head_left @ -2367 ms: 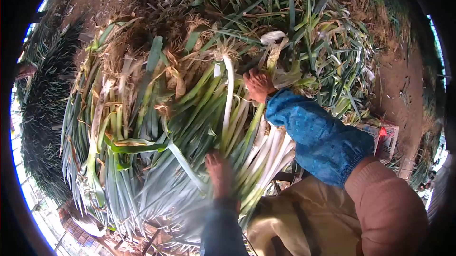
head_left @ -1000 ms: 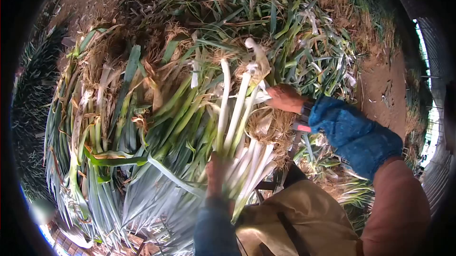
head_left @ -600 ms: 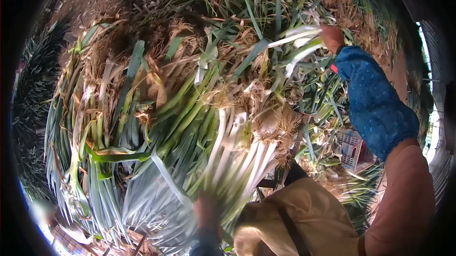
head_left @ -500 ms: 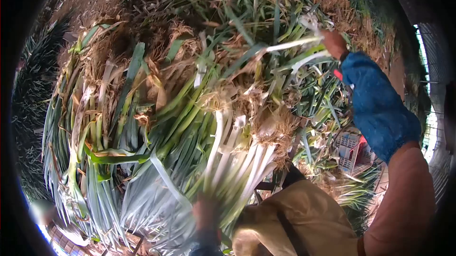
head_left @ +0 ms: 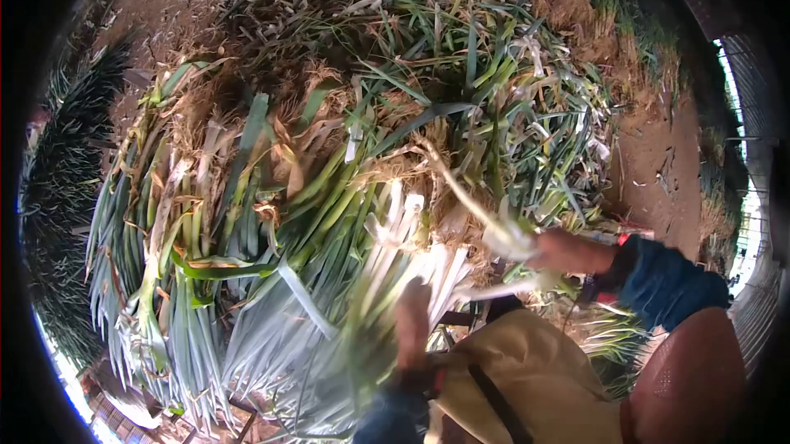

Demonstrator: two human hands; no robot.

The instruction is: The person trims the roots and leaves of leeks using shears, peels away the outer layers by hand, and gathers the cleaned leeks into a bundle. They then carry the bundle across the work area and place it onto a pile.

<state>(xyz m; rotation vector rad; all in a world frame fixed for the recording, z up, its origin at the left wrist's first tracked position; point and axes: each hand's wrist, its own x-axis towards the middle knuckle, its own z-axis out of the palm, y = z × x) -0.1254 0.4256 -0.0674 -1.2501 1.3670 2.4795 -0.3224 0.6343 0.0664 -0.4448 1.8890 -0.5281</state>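
1. Risk, my reading: pale strips [head_left: 506,238] could snag neighbouring roots; a hard tug might then scatter the long green onions [head_left: 378,267], which lie roots-up, white shanks beside the left hand [head_left: 411,320].
2. Left fingers: against shanks; blur, can't tell grip.
3. Right hand [head_left: 568,252]: fingers clenched round strips.

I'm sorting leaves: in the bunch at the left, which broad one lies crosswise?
The bright green leaf, partly dry and brown; the long leaves around it run mostly lengthwise.
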